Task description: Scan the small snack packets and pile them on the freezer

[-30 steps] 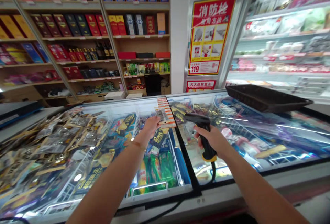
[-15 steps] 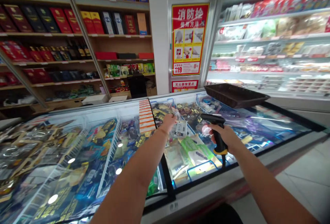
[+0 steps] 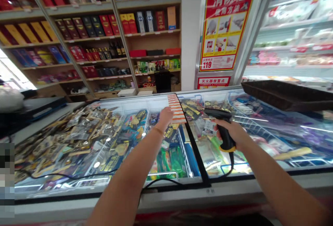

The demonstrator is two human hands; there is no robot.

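Head view. You stand over a glass-topped chest freezer, its two sections parted by a black divider bar. Under the glass, left of the bar, green packets lie in a wire basket. Further left is a dense heap of brown packets; whether these lie on or below the glass cannot be told. A dark tray rests at the right. Behind the freezer are wooden shelves of boxed goods, a red fire-hydrant poster reading 119, and a lit refrigerated display.

Your right hand has its fingers clamped around the handle of a black-and-yellow barcode scanner, held above the right section, head pointing left. Your left hand is at the left edge of an orange-striped label sheet, which lies just left of the bar; whether its fingertips are together or grip anything cannot be told.

Against the frame half a second ago, your left hand has crossed from the right section to the left of the bar. The scanner remains in your right hand. The view has turned left, bringing in more shelving, with the tray now reaching the right edge.
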